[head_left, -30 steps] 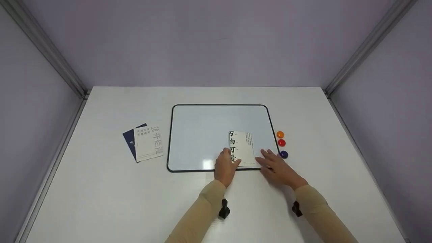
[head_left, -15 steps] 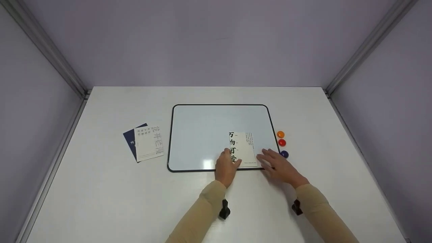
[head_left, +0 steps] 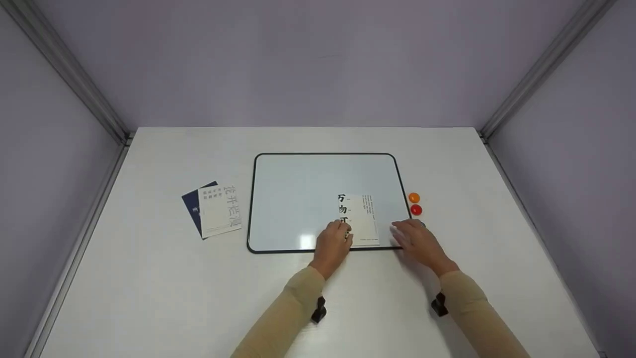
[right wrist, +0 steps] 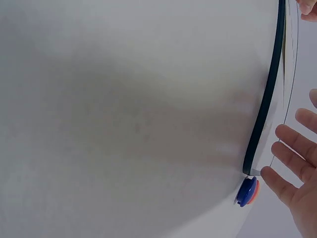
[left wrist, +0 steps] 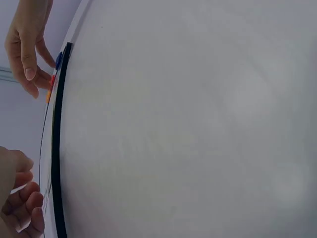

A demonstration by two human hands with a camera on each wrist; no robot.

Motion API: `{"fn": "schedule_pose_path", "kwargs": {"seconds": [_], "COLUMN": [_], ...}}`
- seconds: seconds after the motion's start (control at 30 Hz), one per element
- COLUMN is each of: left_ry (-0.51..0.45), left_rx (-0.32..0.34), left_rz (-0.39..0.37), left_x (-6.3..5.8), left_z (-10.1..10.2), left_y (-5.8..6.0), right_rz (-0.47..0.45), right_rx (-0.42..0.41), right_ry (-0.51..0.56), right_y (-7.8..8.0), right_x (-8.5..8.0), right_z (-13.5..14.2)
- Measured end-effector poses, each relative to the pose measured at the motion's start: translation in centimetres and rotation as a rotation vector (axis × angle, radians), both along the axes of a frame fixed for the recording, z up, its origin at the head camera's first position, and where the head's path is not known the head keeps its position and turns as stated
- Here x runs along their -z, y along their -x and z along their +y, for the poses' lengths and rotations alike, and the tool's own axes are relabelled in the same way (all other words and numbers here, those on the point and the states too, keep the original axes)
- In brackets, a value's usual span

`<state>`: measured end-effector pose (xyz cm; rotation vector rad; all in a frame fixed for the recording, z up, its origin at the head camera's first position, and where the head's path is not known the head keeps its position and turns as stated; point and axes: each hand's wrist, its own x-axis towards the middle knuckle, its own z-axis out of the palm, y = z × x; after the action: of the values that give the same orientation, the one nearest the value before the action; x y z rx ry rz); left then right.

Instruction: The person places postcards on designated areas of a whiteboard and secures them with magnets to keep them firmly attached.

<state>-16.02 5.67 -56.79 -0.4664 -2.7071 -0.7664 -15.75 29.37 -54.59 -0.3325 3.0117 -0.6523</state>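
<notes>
A white card (head_left: 365,219) with black Chinese characters lies on the lower right of a black-framed whiteboard (head_left: 293,199). My left hand (head_left: 332,247) is over the card's lower left corner, covering part of the characters. Its fingers are loosely curled in the left wrist view, with nothing seen between them. Over the board's lower right corner, my right hand (head_left: 420,244) has its fingers spread. It is close to a round blue magnet (right wrist: 246,191), which the hand mostly hides in the head view. An orange magnet (head_left: 414,198) and a red magnet (head_left: 416,210) lie beside the board's right edge.
Left of the board, another white card (head_left: 218,214) partly covers a dark blue card (head_left: 192,206). Everything rests on a white table (head_left: 174,293), with pale walls (head_left: 318,59) behind and at both sides.
My left thumb has drawn in toward the fingers, which cover more of the characters. My right hand has shifted right, away from the card and over the blue magnet.
</notes>
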Motion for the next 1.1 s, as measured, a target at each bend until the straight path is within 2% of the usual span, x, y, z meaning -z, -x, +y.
{"fn": "schedule_pose_path", "kwargs": {"seconds": [0.13, 0.3, 0.43, 0.6, 0.8, 0.93, 1.1], "left_ry": [0.138, 0.267, 0.329, 0.412, 0.451, 0.482, 0.477], "left_rx": [0.067, 0.154, 0.206, 0.277, 0.344, 0.365, 0.370], "left_rz": [0.070, 0.096, 0.102, 0.055, -0.058, -0.119, -0.172], "left_x": [-0.2, -0.4, -0.6, -0.8, -1.2, -1.3, -1.2], "left_z": [-0.5, -1.2, -1.7, -2.2, -2.4, -2.5, -2.5], "left_y": [0.1, 0.0, -0.1, -0.2, -0.3, -0.3, -0.4], "right_rz": [0.035, 0.061, 0.027, -0.028, -0.044, -0.048, -0.051], "right_rx": [0.040, 0.068, 0.093, 0.119, 0.156, 0.176, 0.185], "right_ry": [0.020, 0.041, 0.048, 0.067, 0.104, 0.110, 0.109], "right_y": [0.3, 0.4, 0.7, 0.9, 0.9, 0.9, 1.1], "right_x": [0.2, 0.3, 0.3, 0.3, 0.5, 0.6, 0.7], "right_z": [0.4, 0.9, 1.2, 1.9, 2.9, 3.5, 3.9]}}
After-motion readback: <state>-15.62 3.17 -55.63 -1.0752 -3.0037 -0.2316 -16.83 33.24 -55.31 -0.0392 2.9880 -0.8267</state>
